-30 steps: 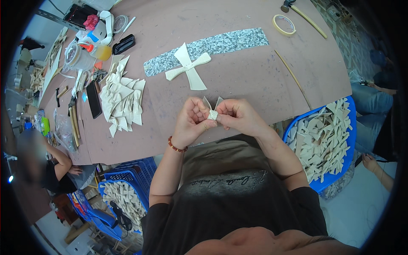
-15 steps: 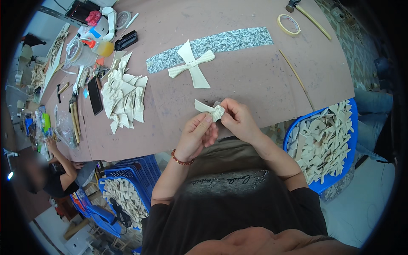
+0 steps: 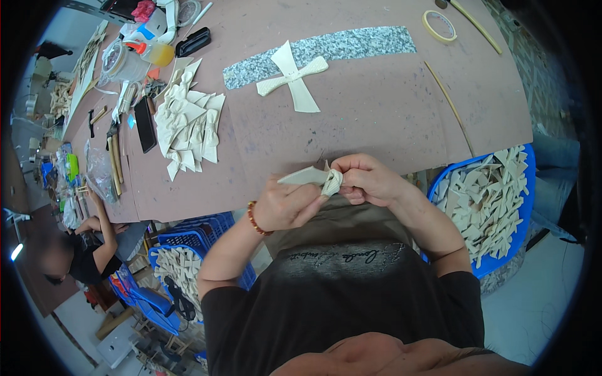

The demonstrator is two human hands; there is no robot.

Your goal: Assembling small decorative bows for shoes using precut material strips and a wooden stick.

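A cream bow-shaped strip piece (image 3: 333, 181) is held between my two hands at the table's front edge. My left hand (image 3: 288, 203), with a beaded bracelet on the wrist, pinches its lower side, and one flat tail (image 3: 304, 176) lies over those fingers. My right hand (image 3: 365, 178) grips the other end with thumb and curled fingers. Its far end is hidden in that hand. Farther off, a cream cross-shaped bow (image 3: 293, 76) rests partly on a speckled grey strip (image 3: 370, 44). Left of it lies a pile of similar cream pieces (image 3: 188, 122).
A blue basket (image 3: 532, 188) full of cream pieces stands at the right, another (image 3: 157, 250) at the lower left. On the table are a tape roll (image 3: 439, 27), a thin stick (image 3: 449, 108), a hammer (image 3: 476, 25), a black phone (image 3: 145, 124) and bottles. A person (image 3: 94, 250) sits at the left.
Both hands have drawn the piece closer to me and turned it. My left fingers have closed in more around it. The whole view has shifted slightly.
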